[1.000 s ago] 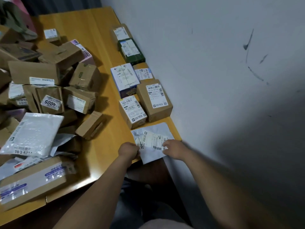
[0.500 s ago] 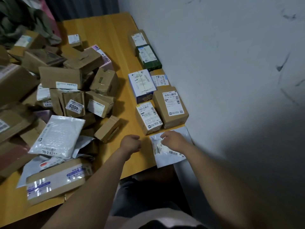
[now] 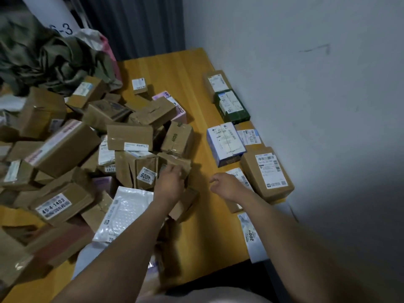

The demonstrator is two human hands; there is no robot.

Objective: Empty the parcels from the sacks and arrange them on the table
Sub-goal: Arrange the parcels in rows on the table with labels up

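Observation:
A heap of brown parcel boxes (image 3: 72, 149) covers the left of the wooden table (image 3: 175, 71). My left hand (image 3: 169, 184) reaches into the heap's right side, fingers curled over a small brown box (image 3: 177, 162) beside the box labelled 4005 (image 3: 144, 171). My right hand (image 3: 225, 185) hovers loosely curled and holds nothing, just above a small labelled box (image 3: 239, 174) in the row along the wall. A white mailer bag (image 3: 251, 235) lies flat at the table's near right corner, partly under my right forearm.
The wall row also holds a brown box (image 3: 267, 171), a blue-and-white box (image 3: 226, 143), a green box (image 3: 231, 106) and a far brown box (image 3: 216, 82). A white bubble mailer (image 3: 124, 213) lies near my left arm. An olive sack (image 3: 54, 60) is slumped at the back left.
Both hands have let go of the white mailer, which stays at the table's corner. My left hand moved left onto the heap; my right hand lifted off and away from the mailer.

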